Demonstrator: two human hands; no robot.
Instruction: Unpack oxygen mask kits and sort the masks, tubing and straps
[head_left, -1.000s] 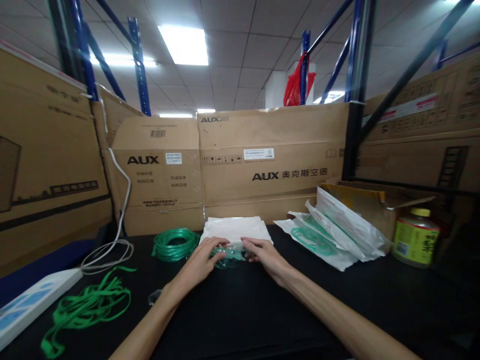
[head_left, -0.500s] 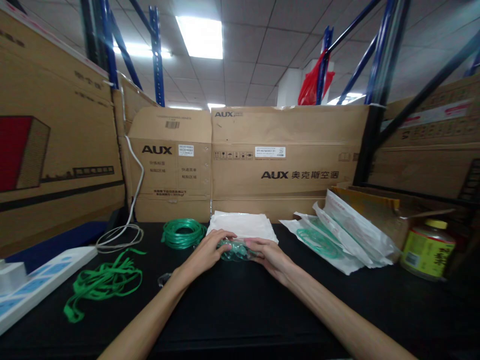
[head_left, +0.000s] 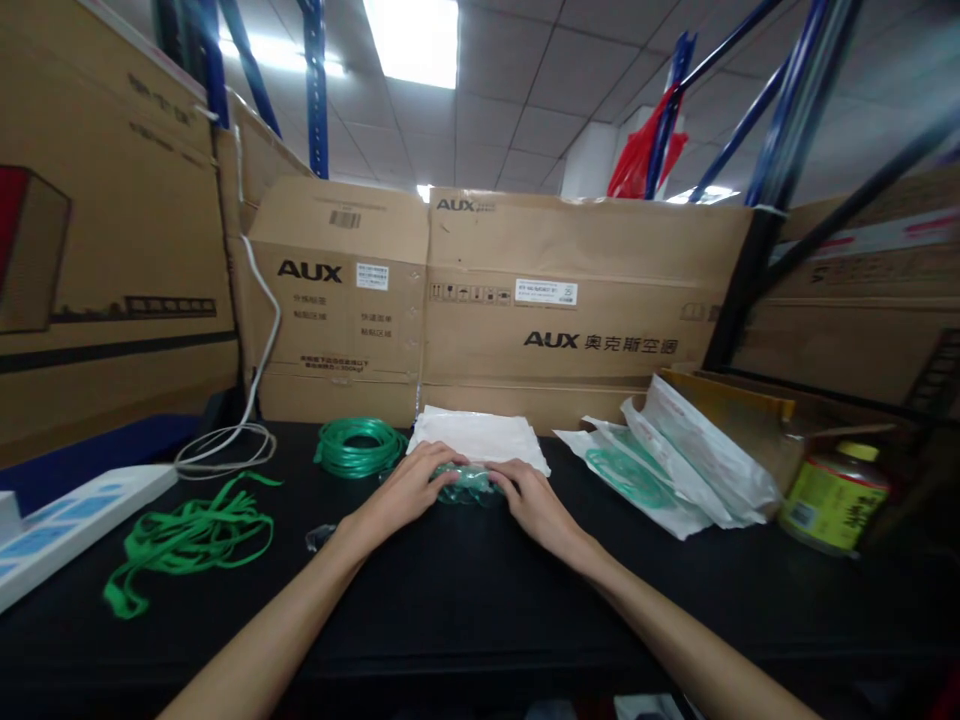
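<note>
Left hand: half-curled, fingers over the far side, thumb on the near side, left end of the clear green bundle held between. Right hand: also half-curled, thumb and fingers on the bundle's right end; the far fingertips are hidden. Bundle sits low between the two hands, just in front of the white stack, mid-table. Looks like clear plastic with green pieces in it, but it's too small and partly covered to be sure.

Coil of green tubing just beyond the left hand, on its left. Small clear piece beside the left wrist. Tangled green strap further left, near the white power strip. Right side: white-backed pouches, green tubing showing in the front one, then a yellow-labelled jar. All on a black table, cardboard upright behind.
</note>
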